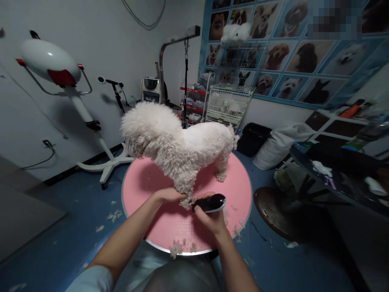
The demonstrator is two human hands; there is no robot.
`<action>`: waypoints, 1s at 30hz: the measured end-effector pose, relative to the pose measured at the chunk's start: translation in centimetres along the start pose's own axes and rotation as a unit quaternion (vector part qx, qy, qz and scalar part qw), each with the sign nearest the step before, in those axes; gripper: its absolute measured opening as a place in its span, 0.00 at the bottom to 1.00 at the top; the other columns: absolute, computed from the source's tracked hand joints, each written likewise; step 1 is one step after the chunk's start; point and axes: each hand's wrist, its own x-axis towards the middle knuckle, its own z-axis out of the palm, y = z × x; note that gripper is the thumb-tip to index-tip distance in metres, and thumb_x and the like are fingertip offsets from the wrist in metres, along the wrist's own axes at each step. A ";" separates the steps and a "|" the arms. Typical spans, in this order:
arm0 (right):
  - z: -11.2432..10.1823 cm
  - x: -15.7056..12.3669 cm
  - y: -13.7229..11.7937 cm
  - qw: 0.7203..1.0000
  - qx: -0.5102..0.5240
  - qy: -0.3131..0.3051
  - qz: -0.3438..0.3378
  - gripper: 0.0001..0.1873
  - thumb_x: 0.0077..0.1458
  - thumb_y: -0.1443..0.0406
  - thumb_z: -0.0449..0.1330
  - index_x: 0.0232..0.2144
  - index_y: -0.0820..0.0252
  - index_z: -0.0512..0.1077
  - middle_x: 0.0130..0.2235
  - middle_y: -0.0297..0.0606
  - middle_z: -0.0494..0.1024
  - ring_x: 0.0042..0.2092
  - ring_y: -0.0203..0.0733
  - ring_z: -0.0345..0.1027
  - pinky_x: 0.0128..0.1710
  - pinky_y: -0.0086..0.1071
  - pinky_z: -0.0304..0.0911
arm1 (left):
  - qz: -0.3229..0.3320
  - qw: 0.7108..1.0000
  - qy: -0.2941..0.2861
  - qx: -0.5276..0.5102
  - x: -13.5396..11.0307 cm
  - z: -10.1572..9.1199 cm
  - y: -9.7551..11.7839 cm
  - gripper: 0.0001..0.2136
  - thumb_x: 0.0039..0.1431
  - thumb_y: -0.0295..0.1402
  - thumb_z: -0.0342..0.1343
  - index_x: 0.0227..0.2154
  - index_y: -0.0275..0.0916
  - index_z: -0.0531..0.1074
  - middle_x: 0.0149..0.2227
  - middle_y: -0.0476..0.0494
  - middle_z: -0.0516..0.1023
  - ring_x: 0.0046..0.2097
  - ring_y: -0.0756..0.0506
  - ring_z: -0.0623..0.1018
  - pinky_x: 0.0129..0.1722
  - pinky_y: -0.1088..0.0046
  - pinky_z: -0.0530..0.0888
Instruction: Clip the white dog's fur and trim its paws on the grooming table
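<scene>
A curly white dog stands on a round pink grooming table, head to the left. Its back is cut short, while the head, chest and legs carry longer curls. My left hand is closed around the lower part of a front leg; its fingertips are partly hidden behind the fur. In my right hand is a black hair clipper, its front end close to that paw. Whether the blade touches the fur I cannot tell. Clumps of cut fur lie along the table's near edge.
A grooming arm with a hanging strap rises behind the dog. To the left stands a white dryer on a wheeled base. A wire cage, black bin, white sack and dark table stand on the right.
</scene>
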 end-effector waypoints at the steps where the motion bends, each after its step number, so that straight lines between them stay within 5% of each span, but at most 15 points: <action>1: -0.2 -0.1 0.1 1.000 0.014 0.022 0.001 0.13 0.45 0.64 0.64 0.35 0.54 0.66 0.36 0.36 0.74 0.37 0.42 0.70 0.40 0.37 0.68 | 0.000 1.000 0.004 0.006 -0.1 0.0 0.0 0.13 0.49 0.40 0.60 0.33 0.35 0.78 0.38 0.42 0.81 0.42 0.41 0.77 0.46 0.66 0.71; 3: -0.6 0.0 0.1 0.999 0.034 0.030 0.008 0.15 0.45 0.64 0.64 0.37 0.54 0.65 0.39 0.37 0.74 0.40 0.43 0.71 0.42 0.38 0.68 | 0.000 1.000 0.006 0.020 -0.2 0.1 0.1 0.13 0.50 0.39 0.59 0.34 0.35 0.77 0.39 0.43 0.81 0.42 0.41 0.77 0.47 0.66 0.71; 7: -1.5 0.8 -0.2 0.997 0.017 -0.053 0.050 0.12 0.40 0.65 0.64 0.31 0.56 0.68 0.32 0.35 0.75 0.34 0.42 0.71 0.36 0.36 0.69 | 0.002 0.999 -0.040 0.017 -0.3 0.1 0.2 0.13 0.50 0.39 0.59 0.34 0.34 0.78 0.39 0.41 0.81 0.42 0.41 0.78 0.47 0.65 0.72; 11: -2.1 1.9 -0.3 0.997 0.038 0.013 0.067 0.09 0.43 0.64 0.62 0.30 0.56 0.69 0.31 0.34 0.76 0.34 0.42 0.71 0.34 0.35 0.68 | 0.015 0.998 -0.056 -0.016 -0.4 0.0 0.2 0.16 0.49 0.41 0.60 0.37 0.36 0.78 0.42 0.42 0.81 0.44 0.42 0.77 0.48 0.67 0.72; 16: -2.8 0.7 -0.3 0.974 -0.040 -0.177 0.136 0.06 0.41 0.68 0.62 0.25 0.59 0.68 0.23 0.29 0.71 0.26 0.36 0.66 0.25 0.27 0.60 | -0.004 1.000 0.012 0.009 -0.9 -0.1 0.3 0.14 0.48 0.40 0.60 0.33 0.35 0.78 0.37 0.43 0.81 0.42 0.41 0.77 0.44 0.67 0.73; 22: 0.4 -3.6 -1.7 0.952 -0.186 -0.239 0.044 0.18 0.34 0.69 0.65 0.34 0.56 0.74 0.45 0.36 0.69 0.42 0.42 0.67 0.40 0.33 0.64 | 0.023 0.995 0.079 0.052 -0.7 1.1 2.3 0.12 0.47 0.36 0.58 0.33 0.34 0.74 0.34 0.44 0.78 0.37 0.43 0.74 0.37 0.68 0.72; 25: 2.9 -3.9 -1.8 0.937 -0.302 -0.174 0.024 0.22 0.34 0.70 0.64 0.38 0.54 0.75 0.39 0.38 0.69 0.40 0.45 0.66 0.40 0.36 0.63 | 0.072 0.988 0.132 0.043 -1.0 1.7 3.3 0.12 0.48 0.37 0.57 0.34 0.35 0.72 0.36 0.44 0.76 0.38 0.44 0.72 0.38 0.69 0.70; 27: 3.7 -3.7 -1.4 0.944 -0.310 -0.113 0.014 0.14 0.35 0.69 0.62 0.31 0.57 0.74 0.32 0.36 0.69 0.34 0.43 0.65 0.35 0.35 0.62 | 0.092 0.985 0.143 -0.011 -1.8 2.1 2.7 0.15 0.52 0.44 0.55 0.33 0.35 0.71 0.34 0.44 0.75 0.37 0.45 0.71 0.38 0.69 0.70; 30: 4.1 -3.8 -0.5 0.983 -0.161 -0.082 0.040 0.08 0.36 0.66 0.63 0.25 0.57 0.69 0.23 0.30 0.67 0.26 0.37 0.62 0.27 0.30 0.60 | 0.076 0.988 0.049 -0.128 -3.4 2.9 0.0 0.25 0.53 0.57 0.51 0.29 0.36 0.71 0.26 0.44 0.73 0.33 0.45 0.71 0.35 0.69 0.70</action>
